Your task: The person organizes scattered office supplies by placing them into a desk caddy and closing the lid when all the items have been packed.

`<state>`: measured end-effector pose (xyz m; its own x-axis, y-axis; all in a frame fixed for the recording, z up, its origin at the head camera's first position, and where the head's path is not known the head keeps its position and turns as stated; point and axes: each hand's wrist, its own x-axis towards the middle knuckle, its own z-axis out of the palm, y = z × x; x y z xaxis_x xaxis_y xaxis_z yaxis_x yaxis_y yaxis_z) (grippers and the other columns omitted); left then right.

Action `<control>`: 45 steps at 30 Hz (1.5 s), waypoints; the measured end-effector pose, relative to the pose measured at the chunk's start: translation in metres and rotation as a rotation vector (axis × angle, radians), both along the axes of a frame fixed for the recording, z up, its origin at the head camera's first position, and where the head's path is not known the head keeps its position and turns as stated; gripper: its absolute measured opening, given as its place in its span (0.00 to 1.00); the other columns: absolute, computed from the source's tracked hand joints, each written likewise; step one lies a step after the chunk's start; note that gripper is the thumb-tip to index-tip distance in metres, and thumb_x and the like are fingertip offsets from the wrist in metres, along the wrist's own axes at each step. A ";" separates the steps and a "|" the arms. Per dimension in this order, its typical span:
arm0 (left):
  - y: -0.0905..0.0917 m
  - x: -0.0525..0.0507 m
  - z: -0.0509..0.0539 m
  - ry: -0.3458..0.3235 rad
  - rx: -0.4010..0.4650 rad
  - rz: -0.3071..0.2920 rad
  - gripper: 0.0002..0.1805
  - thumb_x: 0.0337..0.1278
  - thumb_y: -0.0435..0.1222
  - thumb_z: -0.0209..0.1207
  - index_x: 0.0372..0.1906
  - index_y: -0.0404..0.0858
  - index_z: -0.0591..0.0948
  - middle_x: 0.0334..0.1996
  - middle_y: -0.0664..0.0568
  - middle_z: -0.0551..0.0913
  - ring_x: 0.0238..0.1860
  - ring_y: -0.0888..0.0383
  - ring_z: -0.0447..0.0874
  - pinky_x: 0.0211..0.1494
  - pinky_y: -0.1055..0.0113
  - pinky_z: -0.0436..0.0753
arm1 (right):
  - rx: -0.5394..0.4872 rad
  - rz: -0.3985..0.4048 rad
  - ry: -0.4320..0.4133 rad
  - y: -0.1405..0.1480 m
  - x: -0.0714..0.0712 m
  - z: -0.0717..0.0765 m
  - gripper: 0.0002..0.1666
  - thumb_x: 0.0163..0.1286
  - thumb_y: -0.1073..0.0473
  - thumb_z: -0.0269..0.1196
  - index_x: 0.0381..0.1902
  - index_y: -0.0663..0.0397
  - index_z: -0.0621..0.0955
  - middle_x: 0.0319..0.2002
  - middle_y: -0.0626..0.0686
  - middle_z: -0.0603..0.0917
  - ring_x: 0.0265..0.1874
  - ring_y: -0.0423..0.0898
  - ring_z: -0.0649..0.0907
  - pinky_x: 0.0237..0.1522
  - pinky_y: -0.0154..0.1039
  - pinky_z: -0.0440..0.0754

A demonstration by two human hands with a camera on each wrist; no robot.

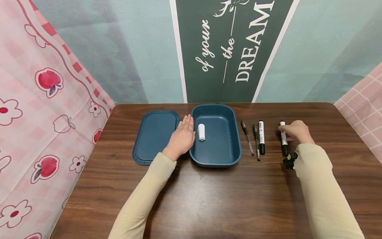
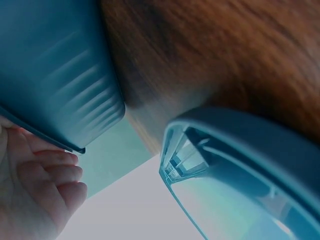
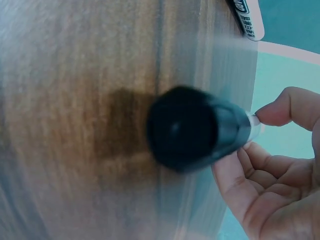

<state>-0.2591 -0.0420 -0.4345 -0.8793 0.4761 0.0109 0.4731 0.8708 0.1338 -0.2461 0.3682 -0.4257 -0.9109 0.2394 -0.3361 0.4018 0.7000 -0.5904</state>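
Note:
My right hand [image 1: 299, 130] pinches a white marker [image 1: 284, 137] with a black cap between thumb and fingers at the right of the table. Seen from the right wrist, the marker's black end [image 3: 182, 130] points toward the camera, just off the wood. My left hand [image 1: 183, 135] lies with straight fingers against the left rim of a blue plastic box [image 1: 215, 163]. In the left wrist view the fingers [image 2: 65, 175] touch the rim of that box [image 2: 60, 65] from outside. A small white stapler-like object [image 1: 201, 132] lies inside the box, near its left wall.
Left of the box lies its blue lid [image 1: 155, 137], partly behind my left hand. Between the box and my right hand lie another white marker [image 1: 261, 137] and two black clear-barrelled pens, one nearer the box [image 1: 247, 137] and one beside the marker [image 1: 256, 142]. Curtains stand behind the table [image 1: 226, 199].

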 end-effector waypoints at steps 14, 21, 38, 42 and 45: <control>0.001 0.001 -0.001 -0.007 -0.029 0.006 0.31 0.73 0.41 0.41 0.72 0.27 0.51 0.73 0.39 0.48 0.73 0.49 0.42 0.72 0.59 0.49 | -0.057 0.016 0.000 0.009 0.004 -0.003 0.21 0.65 0.54 0.52 0.22 0.68 0.77 0.19 0.51 0.77 0.18 0.41 0.80 0.26 0.38 0.82; 0.001 0.001 -0.002 -0.008 -0.028 0.007 0.31 0.73 0.41 0.40 0.72 0.27 0.51 0.73 0.39 0.48 0.73 0.49 0.42 0.72 0.59 0.49 | -0.162 -0.013 0.005 0.013 0.001 -0.008 0.20 0.63 0.57 0.54 0.31 0.74 0.75 0.22 0.54 0.77 0.19 0.41 0.80 0.27 0.40 0.84; 0.001 0.002 0.001 -0.015 -0.019 0.009 0.31 0.73 0.41 0.41 0.72 0.27 0.51 0.73 0.39 0.48 0.73 0.49 0.42 0.73 0.59 0.49 | -0.189 -0.008 0.045 -0.004 0.004 0.000 0.15 0.65 0.58 0.52 0.26 0.67 0.72 0.23 0.50 0.72 0.22 0.37 0.77 0.28 0.34 0.81; 0.001 0.001 0.001 -0.012 -0.012 0.008 0.31 0.73 0.41 0.41 0.72 0.27 0.51 0.73 0.39 0.48 0.73 0.49 0.42 0.73 0.59 0.49 | -0.176 0.004 0.042 -0.008 0.002 0.006 0.17 0.67 0.57 0.52 0.20 0.60 0.70 0.19 0.48 0.72 0.22 0.39 0.77 0.28 0.34 0.80; 0.001 0.001 0.002 -0.013 -0.009 0.010 0.31 0.73 0.41 0.41 0.72 0.28 0.51 0.73 0.39 0.48 0.73 0.49 0.41 0.73 0.60 0.48 | -0.181 0.000 0.049 -0.012 0.000 0.008 0.18 0.67 0.56 0.52 0.18 0.57 0.69 0.19 0.47 0.72 0.23 0.40 0.76 0.28 0.33 0.80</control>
